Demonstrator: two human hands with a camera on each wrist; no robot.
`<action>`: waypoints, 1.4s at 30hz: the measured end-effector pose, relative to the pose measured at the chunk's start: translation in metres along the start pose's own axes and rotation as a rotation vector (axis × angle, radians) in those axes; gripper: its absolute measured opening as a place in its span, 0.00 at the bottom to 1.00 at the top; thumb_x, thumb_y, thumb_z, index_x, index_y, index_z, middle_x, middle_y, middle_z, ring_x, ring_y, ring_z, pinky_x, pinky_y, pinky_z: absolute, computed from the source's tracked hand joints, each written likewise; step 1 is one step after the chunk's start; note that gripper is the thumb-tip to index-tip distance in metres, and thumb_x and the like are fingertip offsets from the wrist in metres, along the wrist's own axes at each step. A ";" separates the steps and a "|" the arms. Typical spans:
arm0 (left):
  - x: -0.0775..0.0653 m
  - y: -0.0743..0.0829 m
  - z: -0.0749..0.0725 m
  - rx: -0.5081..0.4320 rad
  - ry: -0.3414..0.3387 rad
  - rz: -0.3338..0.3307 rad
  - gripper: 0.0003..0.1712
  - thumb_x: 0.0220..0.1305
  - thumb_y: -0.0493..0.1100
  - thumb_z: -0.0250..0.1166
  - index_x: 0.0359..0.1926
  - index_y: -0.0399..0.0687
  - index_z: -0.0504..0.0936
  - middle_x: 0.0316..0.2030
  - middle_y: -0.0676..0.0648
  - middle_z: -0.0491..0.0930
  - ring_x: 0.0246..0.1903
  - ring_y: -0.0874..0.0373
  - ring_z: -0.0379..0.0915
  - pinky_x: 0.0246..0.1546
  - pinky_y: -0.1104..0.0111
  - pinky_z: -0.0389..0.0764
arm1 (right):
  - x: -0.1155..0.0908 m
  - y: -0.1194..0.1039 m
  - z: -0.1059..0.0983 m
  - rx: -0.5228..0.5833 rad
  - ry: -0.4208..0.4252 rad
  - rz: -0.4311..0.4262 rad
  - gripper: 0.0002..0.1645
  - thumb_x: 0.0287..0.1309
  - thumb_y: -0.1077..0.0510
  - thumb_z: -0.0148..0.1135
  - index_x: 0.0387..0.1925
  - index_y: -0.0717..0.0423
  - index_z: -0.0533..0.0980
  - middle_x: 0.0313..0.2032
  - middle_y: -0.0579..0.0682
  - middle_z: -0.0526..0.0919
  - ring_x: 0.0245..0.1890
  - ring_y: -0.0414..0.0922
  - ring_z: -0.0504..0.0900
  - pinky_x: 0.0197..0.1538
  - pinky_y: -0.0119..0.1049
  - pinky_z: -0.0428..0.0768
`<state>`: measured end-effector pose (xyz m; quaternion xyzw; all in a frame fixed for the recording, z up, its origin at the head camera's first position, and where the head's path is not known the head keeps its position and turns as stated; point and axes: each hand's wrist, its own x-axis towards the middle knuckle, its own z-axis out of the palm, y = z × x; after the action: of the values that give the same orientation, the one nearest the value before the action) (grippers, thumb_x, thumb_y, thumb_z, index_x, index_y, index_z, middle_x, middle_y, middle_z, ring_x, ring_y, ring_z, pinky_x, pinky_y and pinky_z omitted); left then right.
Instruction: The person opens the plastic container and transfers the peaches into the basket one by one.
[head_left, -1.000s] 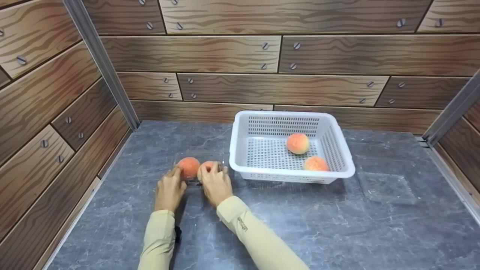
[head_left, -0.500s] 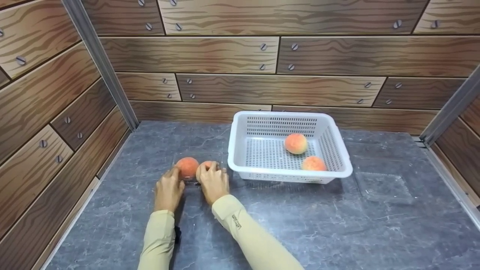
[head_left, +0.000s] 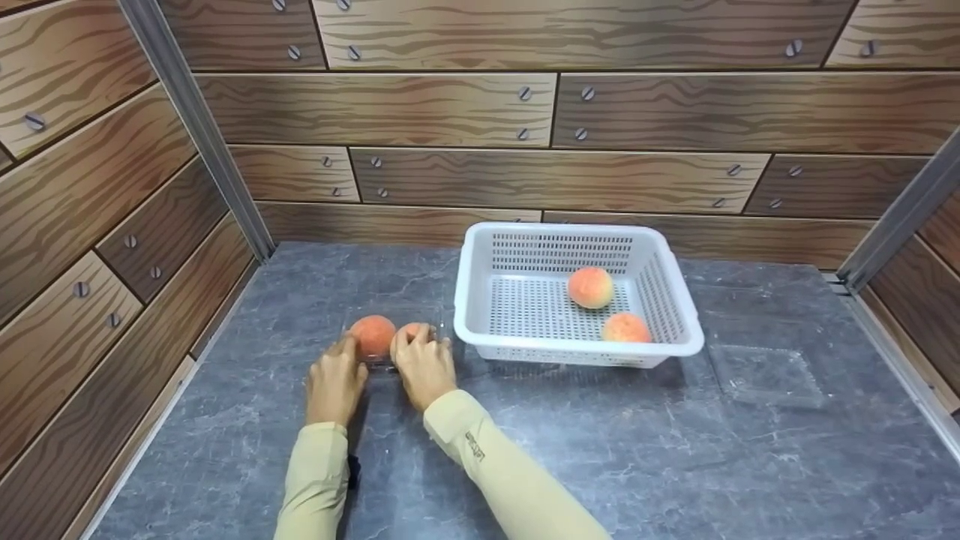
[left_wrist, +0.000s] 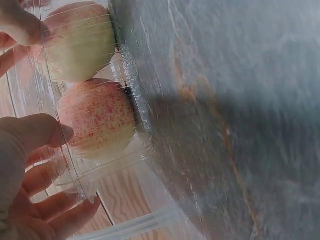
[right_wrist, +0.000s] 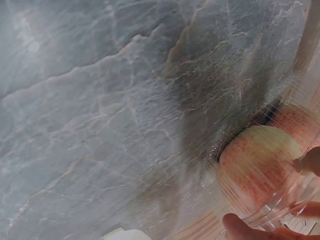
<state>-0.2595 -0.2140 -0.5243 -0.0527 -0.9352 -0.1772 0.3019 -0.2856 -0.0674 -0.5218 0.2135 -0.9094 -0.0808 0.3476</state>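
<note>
A clear plastic container (left_wrist: 134, 95) on the grey tabletop has two peaches in it, seen through its ribbed wall. The left peach (head_left: 373, 337) is in plain sight from above; the right peach (head_left: 412, 331) is partly covered by my right hand (head_left: 424, 367). My left hand (head_left: 334, 381) grips the container's left end, its thumb on the near rim and its fingers spread around the far side in the left wrist view. At the opposite end, my right hand holds the rim between thumb and curled fingers, close against the right peach (right_wrist: 260, 167).
Just right of the container stands a white perforated basket (head_left: 577, 349) with two more peaches (head_left: 591, 288) inside. A flat, clear plastic piece (head_left: 769, 376) lies farther right on the tabletop (head_left: 637, 457). Wood-patterned walls (head_left: 450, 109) bound the back and sides.
Both hands stay at the container with almost no movement. The right hand's fingers have shifted slightly over the right peach. The whole head view has drifted a little to the left.
</note>
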 end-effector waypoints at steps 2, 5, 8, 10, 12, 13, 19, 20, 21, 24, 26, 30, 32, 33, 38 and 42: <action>0.000 0.000 0.001 -0.006 -0.006 0.001 0.17 0.50 0.25 0.71 0.42 0.30 0.77 0.36 0.30 0.83 0.27 0.28 0.79 0.25 0.41 0.81 | 0.000 -0.001 0.000 0.008 -0.013 0.002 0.17 0.48 0.60 0.72 0.40 0.58 0.77 0.35 0.61 0.78 0.18 0.47 0.80 0.29 0.42 0.85; -0.001 0.001 0.001 -0.019 -0.023 -0.003 0.17 0.49 0.25 0.70 0.42 0.30 0.76 0.35 0.30 0.82 0.27 0.28 0.78 0.25 0.41 0.81 | -0.001 -0.001 0.000 0.010 -0.031 0.005 0.20 0.44 0.61 0.73 0.42 0.61 0.77 0.35 0.61 0.78 0.18 0.47 0.80 0.28 0.41 0.85; 0.000 0.002 0.002 -0.029 -0.030 -0.007 0.17 0.49 0.24 0.68 0.41 0.30 0.76 0.34 0.30 0.81 0.28 0.28 0.78 0.25 0.40 0.81 | -0.001 -0.002 0.000 0.004 -0.030 0.005 0.20 0.44 0.63 0.71 0.42 0.63 0.78 0.35 0.61 0.78 0.18 0.47 0.81 0.29 0.41 0.87; 0.001 0.002 0.001 -0.028 -0.029 -0.008 0.16 0.49 0.23 0.67 0.41 0.30 0.75 0.34 0.30 0.81 0.28 0.28 0.78 0.25 0.40 0.81 | 0.001 -0.002 0.000 -0.010 -0.023 0.000 0.19 0.45 0.63 0.70 0.42 0.63 0.79 0.35 0.62 0.79 0.18 0.47 0.82 0.30 0.42 0.87; 0.002 0.002 0.001 -0.030 -0.024 -0.007 0.16 0.48 0.23 0.66 0.41 0.30 0.76 0.34 0.30 0.82 0.28 0.28 0.78 0.24 0.41 0.81 | 0.002 -0.002 0.000 -0.033 -0.012 -0.007 0.18 0.46 0.63 0.69 0.42 0.62 0.79 0.35 0.62 0.81 0.18 0.47 0.82 0.30 0.42 0.87; 0.002 0.002 0.001 -0.029 -0.021 -0.006 0.16 0.48 0.23 0.66 0.41 0.30 0.75 0.34 0.29 0.82 0.27 0.28 0.78 0.24 0.41 0.81 | 0.002 -0.002 0.000 -0.047 -0.008 -0.011 0.17 0.47 0.62 0.69 0.41 0.62 0.79 0.35 0.63 0.81 0.18 0.46 0.82 0.29 0.42 0.88; 0.002 0.001 0.001 -0.025 -0.018 -0.001 0.16 0.48 0.23 0.66 0.40 0.30 0.75 0.35 0.29 0.81 0.29 0.28 0.78 0.25 0.40 0.81 | 0.003 -0.003 0.001 -0.116 0.016 -0.034 0.14 0.51 0.66 0.56 0.41 0.62 0.79 0.34 0.63 0.82 0.18 0.46 0.82 0.21 0.38 0.85; 0.002 0.001 0.001 -0.024 -0.019 0.000 0.16 0.48 0.23 0.67 0.40 0.30 0.75 0.35 0.29 0.81 0.29 0.28 0.79 0.26 0.40 0.82 | 0.003 -0.004 0.001 -0.123 0.017 -0.039 0.16 0.51 0.67 0.52 0.41 0.63 0.79 0.34 0.64 0.82 0.18 0.47 0.82 0.20 0.37 0.85; 0.002 0.001 0.001 -0.021 -0.020 0.003 0.16 0.48 0.23 0.67 0.40 0.30 0.75 0.35 0.30 0.81 0.30 0.28 0.79 0.26 0.40 0.82 | 0.003 -0.004 0.001 -0.125 0.019 -0.041 0.17 0.51 0.68 0.48 0.41 0.63 0.79 0.34 0.64 0.82 0.17 0.46 0.82 0.19 0.37 0.84; 0.001 0.001 0.001 -0.019 -0.016 0.014 0.16 0.49 0.23 0.67 0.40 0.30 0.75 0.36 0.31 0.81 0.33 0.28 0.79 0.29 0.40 0.82 | 0.004 -0.004 0.001 -0.142 0.019 -0.049 0.22 0.52 0.71 0.38 0.40 0.64 0.79 0.33 0.63 0.81 0.17 0.45 0.81 0.19 0.36 0.83; 0.001 0.000 0.002 -0.020 -0.008 0.021 0.15 0.49 0.22 0.67 0.39 0.30 0.75 0.37 0.31 0.81 0.35 0.29 0.80 0.31 0.40 0.82 | 0.004 -0.005 0.002 -0.156 0.019 -0.059 0.26 0.52 0.71 0.33 0.40 0.65 0.79 0.33 0.63 0.81 0.17 0.45 0.80 0.19 0.36 0.83; 0.000 0.001 0.002 -0.024 0.000 0.038 0.16 0.48 0.22 0.67 0.39 0.29 0.75 0.39 0.31 0.82 0.36 0.29 0.80 0.32 0.40 0.83 | 0.003 -0.004 0.002 -0.176 0.011 -0.091 0.28 0.51 0.71 0.30 0.41 0.66 0.79 0.32 0.62 0.81 0.18 0.44 0.81 0.19 0.36 0.83; 0.000 0.000 0.002 -0.023 -0.004 0.043 0.17 0.48 0.22 0.67 0.41 0.28 0.75 0.39 0.31 0.82 0.36 0.29 0.80 0.32 0.40 0.83 | 0.002 -0.002 0.001 -0.153 0.005 -0.106 0.23 0.52 0.71 0.38 0.41 0.65 0.79 0.32 0.62 0.81 0.18 0.45 0.82 0.20 0.36 0.84; 0.000 0.000 0.002 -0.024 -0.005 0.043 0.17 0.48 0.22 0.67 0.42 0.28 0.76 0.40 0.31 0.82 0.36 0.29 0.80 0.33 0.40 0.83 | 0.002 -0.001 0.001 -0.133 0.003 -0.109 0.20 0.52 0.71 0.43 0.41 0.65 0.78 0.32 0.62 0.81 0.19 0.45 0.82 0.21 0.37 0.85; 0.001 -0.001 0.002 -0.035 -0.014 0.029 0.20 0.48 0.22 0.67 0.46 0.27 0.76 0.43 0.29 0.82 0.41 0.27 0.80 0.37 0.38 0.83 | 0.003 0.005 -0.003 -0.016 -0.018 -0.100 0.13 0.53 0.64 0.64 0.43 0.61 0.79 0.35 0.62 0.81 0.22 0.48 0.84 0.27 0.40 0.86; 0.001 0.000 0.003 -0.035 -0.010 0.034 0.19 0.48 0.21 0.67 0.44 0.28 0.76 0.39 0.30 0.82 0.37 0.28 0.80 0.34 0.39 0.83 | 0.002 0.008 -0.005 -0.006 -0.050 -0.102 0.14 0.57 0.62 0.64 0.46 0.60 0.79 0.36 0.61 0.81 0.24 0.49 0.85 0.27 0.39 0.85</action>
<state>-0.2620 -0.2125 -0.5261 -0.0748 -0.9324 -0.1880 0.2994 -0.2863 -0.0610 -0.5138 0.2563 -0.9056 -0.1063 0.3207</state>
